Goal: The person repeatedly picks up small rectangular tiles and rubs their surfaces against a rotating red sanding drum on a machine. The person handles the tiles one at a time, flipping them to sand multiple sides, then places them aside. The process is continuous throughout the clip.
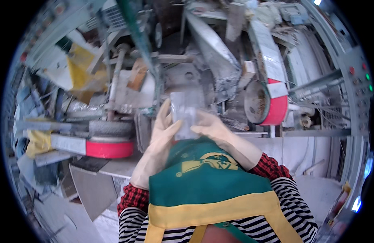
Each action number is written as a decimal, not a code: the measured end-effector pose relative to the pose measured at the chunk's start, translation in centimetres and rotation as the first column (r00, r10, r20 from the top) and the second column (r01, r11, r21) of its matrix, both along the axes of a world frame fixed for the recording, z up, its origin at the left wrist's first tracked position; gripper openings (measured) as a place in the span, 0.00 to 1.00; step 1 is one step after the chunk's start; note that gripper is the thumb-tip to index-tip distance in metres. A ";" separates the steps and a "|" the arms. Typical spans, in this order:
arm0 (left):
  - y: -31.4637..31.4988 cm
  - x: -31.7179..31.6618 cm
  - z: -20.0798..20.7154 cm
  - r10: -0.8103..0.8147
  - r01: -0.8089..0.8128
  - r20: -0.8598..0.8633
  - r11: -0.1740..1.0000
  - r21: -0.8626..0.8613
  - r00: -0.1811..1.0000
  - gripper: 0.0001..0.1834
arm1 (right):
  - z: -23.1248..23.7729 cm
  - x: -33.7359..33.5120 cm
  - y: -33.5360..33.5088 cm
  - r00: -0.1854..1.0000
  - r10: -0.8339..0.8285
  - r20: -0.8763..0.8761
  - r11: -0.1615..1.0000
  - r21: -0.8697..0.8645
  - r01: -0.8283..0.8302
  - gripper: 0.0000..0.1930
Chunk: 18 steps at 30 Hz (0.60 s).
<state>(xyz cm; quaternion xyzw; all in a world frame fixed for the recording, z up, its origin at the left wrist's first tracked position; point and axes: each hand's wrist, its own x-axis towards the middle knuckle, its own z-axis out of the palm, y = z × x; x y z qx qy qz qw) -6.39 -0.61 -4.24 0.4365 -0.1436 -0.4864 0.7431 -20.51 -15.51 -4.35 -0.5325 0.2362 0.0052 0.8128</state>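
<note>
A translucent, whitish rectangular piece (183, 106), perhaps glass or clear plastic, stands upright in front of my chest. Its outline is smeared by motion, so its exact kind does not show. My left hand (164, 126), in a cream rubber glove, grips its left side, fingers behind and thumb at the front. On the other side my right hand (211, 126), in a matching glove, has its thumb and fingers closed on the right edge. Behind the piece lies a grey, dusty machine bed (183, 76). The piece's lower end meets my green apron (207, 174).
Left of me sits a belt machine with a red rounded guard (110, 149); another red guard (276, 110) curves round a wheel at right. A grey metal chute (213, 44) slopes beyond my hands. Yellow sheeting (81, 69) hangs at left. A button panel (360, 77) stands far right.
</note>
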 end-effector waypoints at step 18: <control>-7.0 0.2 -3.4 0.016 -0.018 0.226 1.000 0.010 0.974 0.25 | 0.9 -3.6 -2.3 0.987 -0.118 0.110 0.933 0.352 0.073 0.32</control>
